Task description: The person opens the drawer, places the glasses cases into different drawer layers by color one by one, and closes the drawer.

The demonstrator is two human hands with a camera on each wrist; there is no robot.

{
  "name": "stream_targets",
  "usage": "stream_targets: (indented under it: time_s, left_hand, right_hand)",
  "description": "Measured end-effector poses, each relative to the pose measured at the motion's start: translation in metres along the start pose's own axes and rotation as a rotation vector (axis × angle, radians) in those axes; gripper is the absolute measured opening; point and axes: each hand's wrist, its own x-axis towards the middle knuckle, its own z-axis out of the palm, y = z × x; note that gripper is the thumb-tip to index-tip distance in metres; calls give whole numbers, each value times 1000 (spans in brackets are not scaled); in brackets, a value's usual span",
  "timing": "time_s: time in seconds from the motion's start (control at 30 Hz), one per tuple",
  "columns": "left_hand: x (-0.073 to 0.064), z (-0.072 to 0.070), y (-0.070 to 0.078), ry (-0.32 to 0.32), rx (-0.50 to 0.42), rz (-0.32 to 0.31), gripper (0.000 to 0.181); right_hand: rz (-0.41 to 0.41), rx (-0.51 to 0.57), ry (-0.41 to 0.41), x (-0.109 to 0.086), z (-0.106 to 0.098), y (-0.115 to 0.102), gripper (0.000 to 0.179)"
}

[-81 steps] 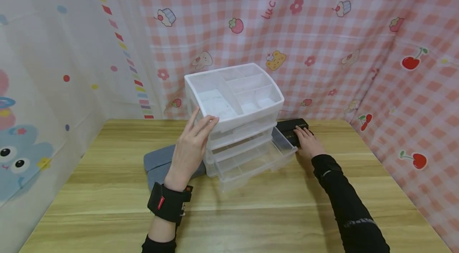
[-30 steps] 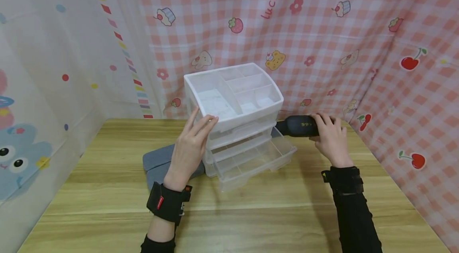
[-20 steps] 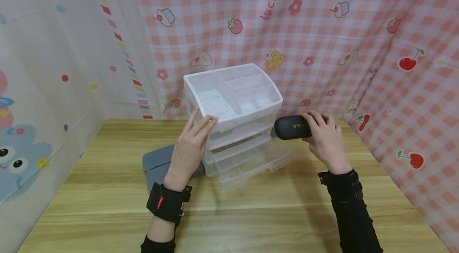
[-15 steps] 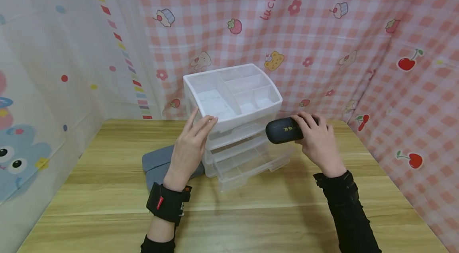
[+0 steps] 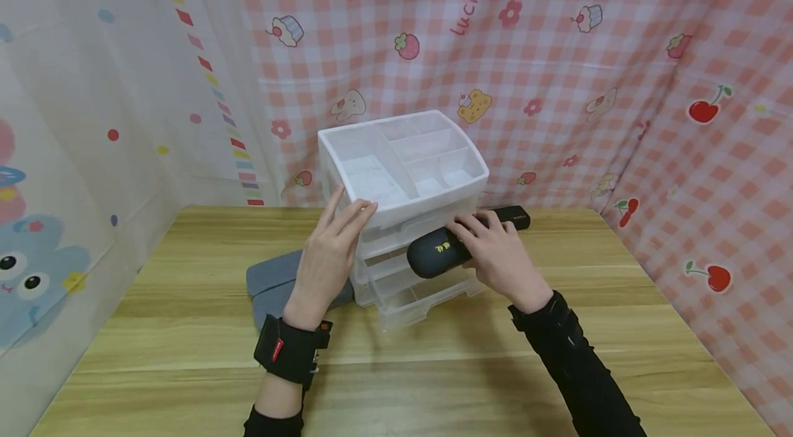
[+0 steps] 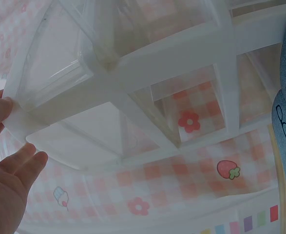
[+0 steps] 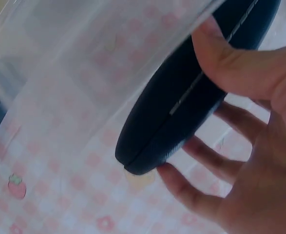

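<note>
A white plastic drawer organizer [image 5: 427, 193], with a divided top tray, stands in the middle of the table. Its clear lower drawer [image 5: 403, 316] is pulled out toward me. My left hand [image 5: 325, 258] rests its fingers on the organizer's front left top corner; in the left wrist view the fingertips touch the white frame [image 6: 172, 48]. My right hand [image 5: 498, 254] grips a black hard-shell glasses case [image 5: 434, 254] with gold lettering, holding it over the open drawer and hiding part of it. In the right wrist view, thumb and fingers clasp the closed case [image 7: 157, 117] around its seam.
A blue-grey folded fabric case [image 5: 269, 285] lies left of the organizer, partly behind my left hand. Behind my right hand, a slim black box [image 5: 517, 217] lies by the back edge. Printed curtains [image 5: 557, 65] enclose the wooden table [image 5: 396, 382].
My right hand has picked up the black glasses case from right of the organizer and moved it left and nearer, over the drawer. My left hand has stayed at the corner.
</note>
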Motion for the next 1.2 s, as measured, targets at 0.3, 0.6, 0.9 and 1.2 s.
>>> stream_targets:
  time_s: [0.3, 0.6, 0.9, 1.2]
  left_hand:
    - [1, -1, 1, 4, -3, 0, 44]
    - [2, -1, 1, 2, -2, -1, 44]
    - [1, -1, 1, 0, -2, -8, 44]
    - [0, -1, 0, -5, -9, -5, 44]
  right_hand:
    - [-147, 88, -86, 16, 7, -8, 69]
    - [-168, 146, -127, 17, 5, -10, 68]
    - [-144, 208, -231, 23, 12, -10, 66]
    - [-68, 261, -266, 28, 27, -11, 71]
